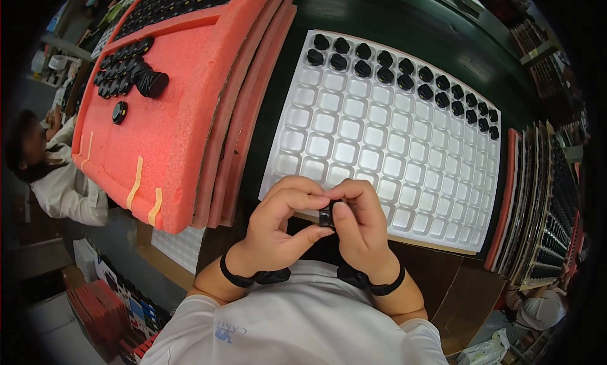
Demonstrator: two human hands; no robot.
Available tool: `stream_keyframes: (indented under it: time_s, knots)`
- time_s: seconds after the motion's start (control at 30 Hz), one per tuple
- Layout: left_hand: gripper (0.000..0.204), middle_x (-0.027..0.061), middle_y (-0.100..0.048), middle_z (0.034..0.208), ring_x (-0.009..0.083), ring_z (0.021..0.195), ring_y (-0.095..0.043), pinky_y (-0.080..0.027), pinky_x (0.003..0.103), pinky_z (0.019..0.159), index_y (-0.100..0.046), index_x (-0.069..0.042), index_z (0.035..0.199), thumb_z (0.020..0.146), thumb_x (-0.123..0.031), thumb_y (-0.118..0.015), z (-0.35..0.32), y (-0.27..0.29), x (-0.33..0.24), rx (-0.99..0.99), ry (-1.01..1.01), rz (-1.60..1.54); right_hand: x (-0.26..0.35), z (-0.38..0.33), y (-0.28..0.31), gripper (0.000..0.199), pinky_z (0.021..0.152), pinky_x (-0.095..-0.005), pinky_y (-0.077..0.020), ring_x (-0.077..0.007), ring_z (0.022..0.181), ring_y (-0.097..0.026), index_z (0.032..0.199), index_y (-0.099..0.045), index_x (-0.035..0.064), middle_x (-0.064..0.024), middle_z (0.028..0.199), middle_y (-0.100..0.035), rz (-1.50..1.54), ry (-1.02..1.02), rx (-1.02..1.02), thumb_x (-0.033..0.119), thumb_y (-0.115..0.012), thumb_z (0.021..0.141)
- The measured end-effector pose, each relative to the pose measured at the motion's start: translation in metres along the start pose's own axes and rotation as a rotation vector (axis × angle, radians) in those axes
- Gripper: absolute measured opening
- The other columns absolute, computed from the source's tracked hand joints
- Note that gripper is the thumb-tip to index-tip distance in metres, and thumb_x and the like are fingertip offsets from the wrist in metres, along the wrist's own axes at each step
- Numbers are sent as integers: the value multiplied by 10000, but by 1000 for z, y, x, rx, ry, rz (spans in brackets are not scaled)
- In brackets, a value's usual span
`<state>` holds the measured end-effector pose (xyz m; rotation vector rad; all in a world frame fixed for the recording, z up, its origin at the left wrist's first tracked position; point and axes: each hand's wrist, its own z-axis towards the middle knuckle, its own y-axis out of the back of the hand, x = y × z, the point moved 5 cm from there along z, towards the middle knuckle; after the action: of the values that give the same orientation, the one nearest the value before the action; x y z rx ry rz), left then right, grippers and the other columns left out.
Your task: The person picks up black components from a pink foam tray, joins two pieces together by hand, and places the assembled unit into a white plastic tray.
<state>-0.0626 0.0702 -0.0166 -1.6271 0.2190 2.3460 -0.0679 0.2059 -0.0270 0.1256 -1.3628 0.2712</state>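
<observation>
Close in front of my body, my left hand and my right hand meet around a small glossy black part. Both hands are closed, thumbs and fingertips pinching it from either side; much of it is hidden by my fingers, and its exact kind does not show. Just beyond lies a white plastic tray of square pockets. Its two farthest rows hold similar black parts, while the nearer pockets have nothing in them. To the left, a pink foam tray carries many more black parts, some in a loose cluster.
Beneath the pink foam tray more foam trays are stacked high beside the white tray. A row of upright panels stands at the right. Another person sits at the far left, and one more is at the lower right.
</observation>
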Motion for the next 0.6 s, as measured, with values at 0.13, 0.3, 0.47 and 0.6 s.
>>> stream_keyframes:
  time_s: [0.13,0.3,0.47,0.6]
  knots:
    - [388,146,-489,1117,213,1019,-518,-443,323,876,-525,1,1090,758,0,-725,-2,2,4,-33,34,-107,-5,1,3,204,675,-222,-398,-90,734,-455,1095,-498,-6,-33,880,-524,437,-141,-11,78,-516,910]
    - [393,152,-494,1118,216,1020,-515,-436,326,881,-525,4,1084,750,0,-732,-2,1,0,11,17,-47,4,2,2,168,671,-225,-394,-94,737,-456,1068,-483,-3,-46,889,-521,115,15,-9,89,-457,930]
    - [393,158,-501,1099,213,1002,-532,-481,293,843,-516,21,1097,761,2,-720,-1,3,-2,13,-22,16,7,5,-1,166,651,-226,-379,-100,722,-436,1036,-463,-3,-63,869,-501,13,46,43,129,-420,944]
    - [389,158,-508,1090,215,975,-539,-483,297,818,-519,17,1091,760,-5,-722,-1,1,-4,57,-37,13,3,3,4,175,663,-224,-383,-99,724,-437,1037,-463,-1,-65,888,-501,155,-2,40,139,-408,949]
